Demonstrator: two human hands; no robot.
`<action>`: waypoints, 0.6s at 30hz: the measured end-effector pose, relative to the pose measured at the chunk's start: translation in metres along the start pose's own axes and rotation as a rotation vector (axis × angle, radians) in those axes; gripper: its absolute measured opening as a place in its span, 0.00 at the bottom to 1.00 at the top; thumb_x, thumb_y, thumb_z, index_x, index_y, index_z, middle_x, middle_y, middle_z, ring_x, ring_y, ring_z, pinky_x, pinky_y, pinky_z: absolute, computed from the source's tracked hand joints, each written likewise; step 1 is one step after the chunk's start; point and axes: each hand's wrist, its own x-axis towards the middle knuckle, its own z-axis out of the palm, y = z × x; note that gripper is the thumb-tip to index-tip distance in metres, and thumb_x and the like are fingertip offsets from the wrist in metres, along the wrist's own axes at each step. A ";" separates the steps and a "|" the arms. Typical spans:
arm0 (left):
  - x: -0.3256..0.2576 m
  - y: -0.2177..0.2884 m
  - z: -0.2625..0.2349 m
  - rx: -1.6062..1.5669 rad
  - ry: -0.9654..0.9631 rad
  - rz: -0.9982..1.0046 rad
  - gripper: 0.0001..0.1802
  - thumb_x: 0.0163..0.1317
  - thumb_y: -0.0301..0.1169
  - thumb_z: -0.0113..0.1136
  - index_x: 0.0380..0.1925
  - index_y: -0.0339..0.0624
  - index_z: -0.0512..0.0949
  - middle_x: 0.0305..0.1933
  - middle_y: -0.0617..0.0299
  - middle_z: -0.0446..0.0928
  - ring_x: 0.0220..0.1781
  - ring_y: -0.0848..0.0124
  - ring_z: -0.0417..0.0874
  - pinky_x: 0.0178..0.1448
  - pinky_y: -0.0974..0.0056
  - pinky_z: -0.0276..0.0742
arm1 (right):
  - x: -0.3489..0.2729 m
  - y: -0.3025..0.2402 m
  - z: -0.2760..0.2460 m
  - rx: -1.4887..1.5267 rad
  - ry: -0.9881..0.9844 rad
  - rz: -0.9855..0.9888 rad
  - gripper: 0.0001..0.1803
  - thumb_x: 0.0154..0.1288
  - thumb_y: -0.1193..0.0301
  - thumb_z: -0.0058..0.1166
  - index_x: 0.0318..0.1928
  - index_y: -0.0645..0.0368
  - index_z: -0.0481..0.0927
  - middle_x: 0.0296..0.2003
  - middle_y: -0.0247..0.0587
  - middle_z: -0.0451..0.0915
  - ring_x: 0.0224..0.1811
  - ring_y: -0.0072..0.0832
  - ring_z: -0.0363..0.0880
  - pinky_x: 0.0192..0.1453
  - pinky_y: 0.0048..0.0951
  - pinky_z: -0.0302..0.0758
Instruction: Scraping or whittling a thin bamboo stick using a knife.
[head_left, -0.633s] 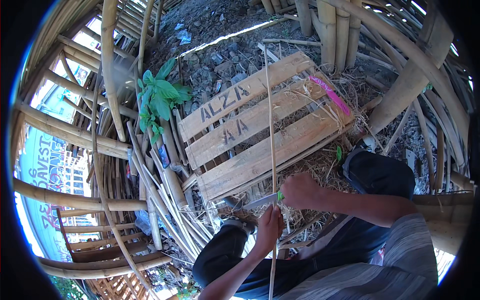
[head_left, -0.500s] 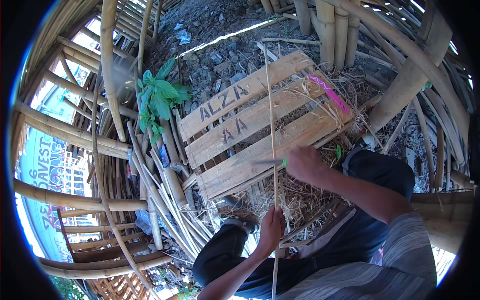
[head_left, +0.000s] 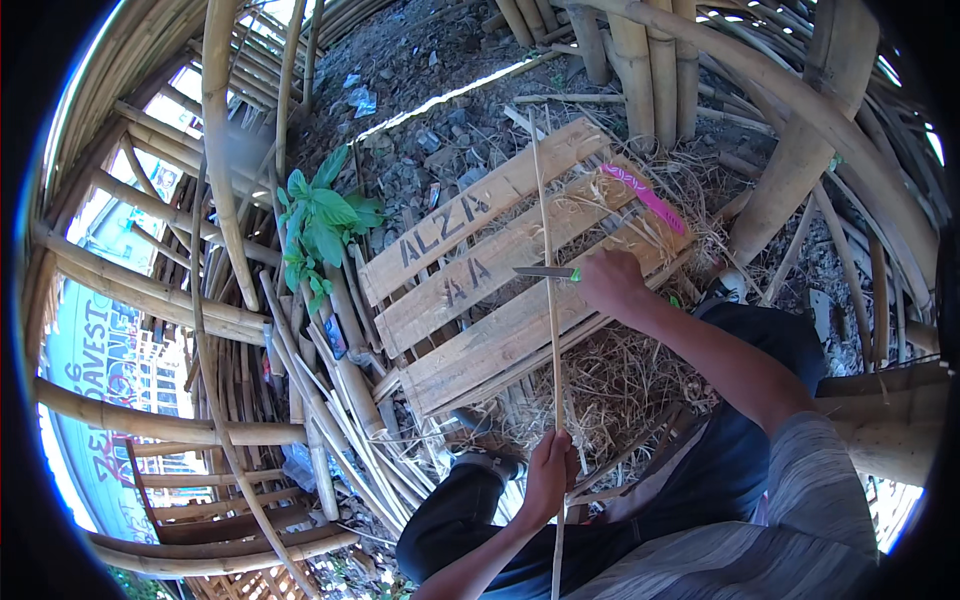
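A long, thin bamboo strip runs upright through the middle of the view, crossing in front of a slatted wooden crate top. Near its lower part, my left hand is closed around the strip. My right hand grips a knife with a green handle, mostly hidden in the fist. The narrow blade points left and crosses the strip above the slats. At this angle I cannot tell whether the blade touches the strip.
Pale shavings lie around the crate and between my legs. A pink strap lies on its right corner. Cut bamboo lengths lean at the left beside a leafy green plant. Thick bamboo posts stand behind, with stony soil beyond.
My right hand and the knife have moved up along the strip, away from me. My left hand keeps its hold on the strip. The whole view has shifted slightly.
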 end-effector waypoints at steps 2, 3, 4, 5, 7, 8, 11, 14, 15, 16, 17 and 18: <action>0.002 0.005 -0.007 -0.042 -0.041 -0.032 0.14 0.70 0.38 0.37 0.24 0.50 0.59 0.15 0.74 0.50 0.12 0.84 0.48 0.14 0.74 0.40 | -0.013 -0.016 0.005 0.048 -0.081 -0.049 0.09 0.53 0.71 0.49 0.23 0.58 0.81 0.17 0.43 0.79 0.20 0.34 0.80 0.23 0.36 0.76; 0.004 0.006 -0.010 -0.094 -0.079 -0.068 0.14 0.70 0.38 0.37 0.24 0.50 0.59 0.15 0.74 0.50 0.12 0.84 0.48 0.14 0.74 0.40 | -0.023 -0.025 0.009 0.093 -0.169 -0.105 0.09 0.53 0.71 0.49 0.23 0.59 0.81 0.18 0.44 0.79 0.20 0.34 0.80 0.22 0.36 0.75; 0.003 0.006 -0.014 -0.092 -0.066 -0.060 0.14 0.70 0.38 0.37 0.24 0.50 0.59 0.15 0.74 0.50 0.12 0.84 0.48 0.14 0.74 0.40 | -0.031 -0.037 0.013 0.103 -0.165 -0.116 0.09 0.53 0.71 0.49 0.23 0.59 0.81 0.18 0.44 0.79 0.20 0.34 0.80 0.22 0.36 0.75; 0.002 0.003 -0.015 -0.103 -0.065 -0.070 0.14 0.71 0.39 0.37 0.24 0.50 0.59 0.15 0.74 0.50 0.12 0.84 0.48 0.14 0.73 0.40 | -0.044 -0.045 0.013 0.045 -0.201 -0.221 0.09 0.53 0.70 0.49 0.24 0.59 0.81 0.18 0.44 0.79 0.20 0.34 0.80 0.21 0.36 0.75; -0.003 -0.002 -0.012 -0.125 -0.064 -0.094 0.14 0.71 0.39 0.37 0.24 0.51 0.59 0.15 0.74 0.49 0.12 0.83 0.47 0.14 0.73 0.39 | -0.037 -0.042 0.008 -0.008 -0.236 -0.325 0.09 0.54 0.69 0.49 0.25 0.58 0.82 0.18 0.44 0.79 0.20 0.34 0.80 0.21 0.36 0.75; -0.009 -0.003 -0.002 -0.138 -0.115 -0.122 0.15 0.71 0.40 0.36 0.24 0.51 0.59 0.14 0.74 0.48 0.12 0.83 0.46 0.14 0.73 0.39 | -0.022 -0.021 -0.008 0.059 -0.228 -0.150 0.10 0.54 0.68 0.50 0.26 0.59 0.81 0.20 0.45 0.79 0.22 0.35 0.80 0.23 0.37 0.76; -0.018 0.006 0.002 -0.213 -0.184 -0.178 0.15 0.70 0.42 0.36 0.23 0.52 0.59 0.14 0.74 0.48 0.12 0.83 0.47 0.14 0.74 0.40 | 0.006 0.006 -0.017 0.097 -0.142 0.075 0.11 0.54 0.65 0.51 0.28 0.60 0.81 0.24 0.48 0.80 0.26 0.38 0.81 0.29 0.38 0.77; -0.011 0.027 -0.013 -0.309 -0.280 -0.238 0.17 0.70 0.45 0.37 0.23 0.52 0.58 0.15 0.75 0.49 0.13 0.83 0.47 0.15 0.75 0.41 | 0.003 0.007 -0.008 0.113 -0.105 0.093 0.15 0.54 0.62 0.53 0.29 0.62 0.81 0.27 0.50 0.80 0.30 0.40 0.82 0.33 0.40 0.78; -0.007 0.033 -0.019 -0.366 -0.339 -0.279 0.18 0.70 0.46 0.37 0.23 0.52 0.59 0.16 0.75 0.49 0.14 0.83 0.48 0.15 0.75 0.41 | 0.000 0.002 -0.004 0.165 -0.141 0.055 0.16 0.54 0.60 0.53 0.28 0.63 0.80 0.28 0.51 0.80 0.32 0.41 0.82 0.35 0.40 0.78; -0.002 0.036 -0.026 -0.362 -0.359 -0.262 0.18 0.70 0.47 0.37 0.23 0.52 0.59 0.16 0.75 0.50 0.15 0.83 0.49 0.15 0.75 0.43 | -0.006 -0.007 -0.008 0.178 -0.188 0.040 0.17 0.54 0.59 0.53 0.28 0.63 0.80 0.26 0.52 0.80 0.30 0.42 0.82 0.35 0.41 0.78; 0.003 0.035 -0.029 -0.366 -0.360 -0.255 0.18 0.70 0.47 0.37 0.23 0.52 0.59 0.16 0.75 0.50 0.15 0.83 0.49 0.15 0.75 0.43 | -0.014 -0.013 -0.007 0.227 -0.246 0.034 0.17 0.54 0.60 0.53 0.27 0.64 0.80 0.25 0.53 0.80 0.29 0.43 0.82 0.35 0.42 0.78; 0.008 0.035 -0.032 -0.355 -0.351 -0.215 0.19 0.70 0.47 0.37 0.23 0.51 0.59 0.16 0.74 0.50 0.14 0.83 0.49 0.15 0.75 0.44 | -0.023 -0.020 -0.005 0.276 -0.305 0.028 0.16 0.54 0.61 0.52 0.27 0.64 0.80 0.24 0.54 0.79 0.28 0.44 0.81 0.35 0.42 0.78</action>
